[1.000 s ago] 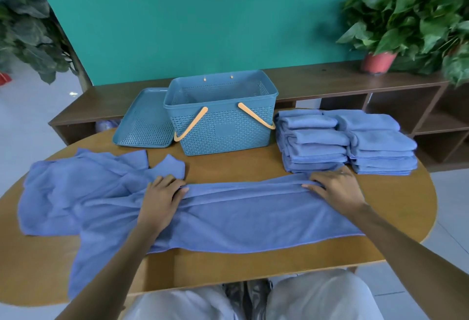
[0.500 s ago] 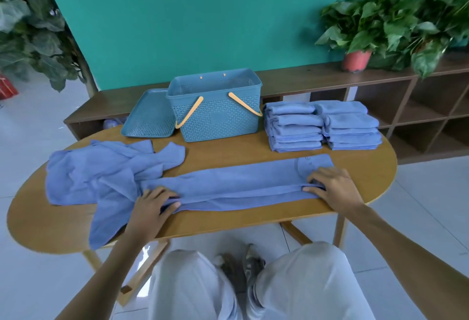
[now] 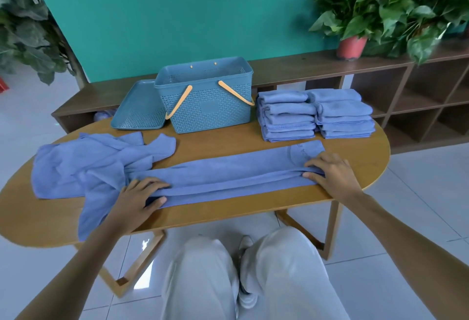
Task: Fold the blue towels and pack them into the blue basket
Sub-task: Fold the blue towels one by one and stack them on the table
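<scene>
A long blue towel [image 3: 228, 175] lies across the oval wooden table [image 3: 223, 144], folded lengthwise into a narrow strip. My left hand [image 3: 137, 199] grips its left end, fingers over the top fold and thumb against the lower layer. At the right end, my right hand [image 3: 333, 175] pinches the folded edge. The blue basket [image 3: 210, 109] with orange handles stands open behind, with no towel showing over its rim. Two stacks of folded blue towels [image 3: 286, 116] [image 3: 345, 114] sit to its right. An unfolded heap of blue towels [image 3: 83, 165] lies at the left.
The basket's blue lid [image 3: 139, 110] leans at the table's back left. A low brown shelf unit [image 3: 406, 86] runs along the teal wall with a potted plant [image 3: 352, 45] on it. My legs stand at the table's near edge.
The towel has gone from a wide sheet to a narrow strip folded lengthwise. Both hands came toward the near edge with the fold, and the camera pulled back and higher.
</scene>
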